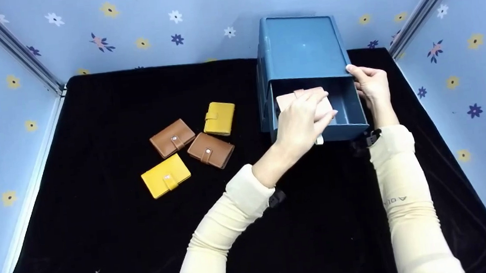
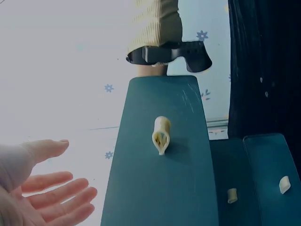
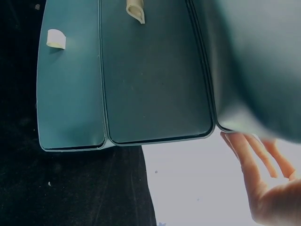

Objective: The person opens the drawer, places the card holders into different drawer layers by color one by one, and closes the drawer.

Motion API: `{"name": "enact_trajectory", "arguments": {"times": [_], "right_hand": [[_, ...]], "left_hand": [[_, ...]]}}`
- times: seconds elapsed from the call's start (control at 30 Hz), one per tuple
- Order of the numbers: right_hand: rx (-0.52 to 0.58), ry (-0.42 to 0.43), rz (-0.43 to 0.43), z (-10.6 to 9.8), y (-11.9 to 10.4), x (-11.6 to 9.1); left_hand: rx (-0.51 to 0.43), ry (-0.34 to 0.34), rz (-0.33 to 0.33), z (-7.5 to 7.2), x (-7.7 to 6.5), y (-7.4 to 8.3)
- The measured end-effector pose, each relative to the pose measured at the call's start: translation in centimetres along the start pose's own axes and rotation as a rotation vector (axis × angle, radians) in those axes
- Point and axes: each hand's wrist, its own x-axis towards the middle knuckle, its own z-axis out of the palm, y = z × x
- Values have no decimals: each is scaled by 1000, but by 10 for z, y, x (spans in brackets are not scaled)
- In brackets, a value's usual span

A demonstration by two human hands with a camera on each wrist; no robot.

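Observation:
A pink wallet (image 1: pixel 286 102) with a snap strap lies inside the pulled-out top drawer (image 1: pixel 346 106) of a blue drawer cabinet (image 1: pixel 305 45). Over the wallet is my left hand (image 1: pixel 301 120), fingers laid across it. The left wrist view shows that hand (image 2: pixel 51 188) with spread, fairly straight fingers beside the drawer front (image 2: pixel 155 188); the wallet is out of sight there. My right hand (image 1: pixel 372 85) touches the cabinet's front right top corner with the thumb, fingers along its side. Straight fingers (image 3: pixel 244 153) meet the cabinet edge in the right wrist view.
Left of the cabinet, two brown wallets (image 1: pixel 173 138) and two yellow wallets (image 1: pixel 220 118) lie on the black cloth (image 1: pixel 102 236). Two shut drawers (image 3: pixel 155 84) sit below the pulled-out one, with cream pull loops (image 3: pixel 56 39). Flowered walls (image 1: pixel 197 21) enclose the table.

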Motion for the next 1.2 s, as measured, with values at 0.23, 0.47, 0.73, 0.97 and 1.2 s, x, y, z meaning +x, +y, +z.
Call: {"name": "enact_trajectory", "arguments": {"times": [0.23, 0.47, 0.73, 0.97, 1.2], "right_hand": [[4, -6, -8, 1, 0, 0], [15, -13, -6, 0, 1, 0], [20, -15, -9, -1, 1, 1], [13, -9, 1, -1, 1, 1], [7, -9, 0, 0, 2, 1]], "left_hand": [[-96, 85, 76, 8, -16, 1], [-137, 112, 85, 19, -32, -2], [-190, 136, 53, 39, -49, -12], [-223, 179, 8, 52, -61, -22], [-235, 180, -52, 61, -67, -30]]}}
